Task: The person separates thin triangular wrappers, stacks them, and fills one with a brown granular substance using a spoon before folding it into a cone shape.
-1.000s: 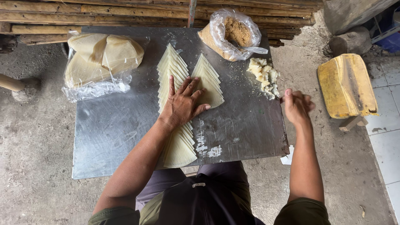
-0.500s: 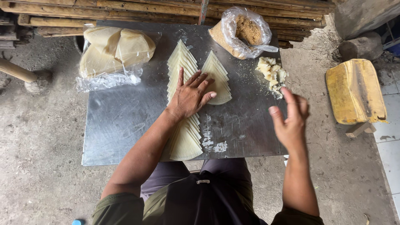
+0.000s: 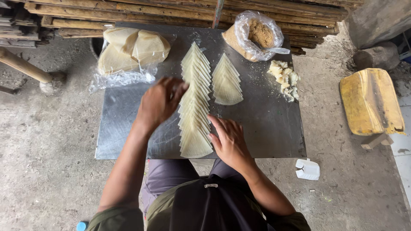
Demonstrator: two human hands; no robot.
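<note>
Bare concrete floor [image 3: 51, 162] surrounds a low metal sheet [image 3: 265, 128] that serves as the work surface; bamboo poles [image 3: 128, 13] lie stacked along its far edge.

Long row of wrappers [image 3: 195, 102] — pale, wedge-shaped, overlapped like shingles — runs down the middle of the sheet from far edge to near edge. A shorter row of wrappers [image 3: 227, 81] lies just beside it on the right, the two rows close but not clearly touching.

Left hand [image 3: 160, 102] sits at the left flank of the long row, fingers curled loosely inward, tips meeting the edge of the wrappers about mid-row; whether it pinches one cannot be told, the hand being slightly blurred. Right hand [image 3: 229, 139] lies at the right flank of the same row near its lower end — fingers extended and together, flat against the wrapper edges, gripping nothing.

Other items: a pile of round wrappers [image 3: 132, 49] on clear plastic at the far left of the sheet; a plastic bag of brown crumbs [image 3: 257, 36] at the far right; white chunks [image 3: 284, 77] loose beside it. A yellow jerrycan [image 3: 370, 100] lies on the floor to the right, well apart
</note>
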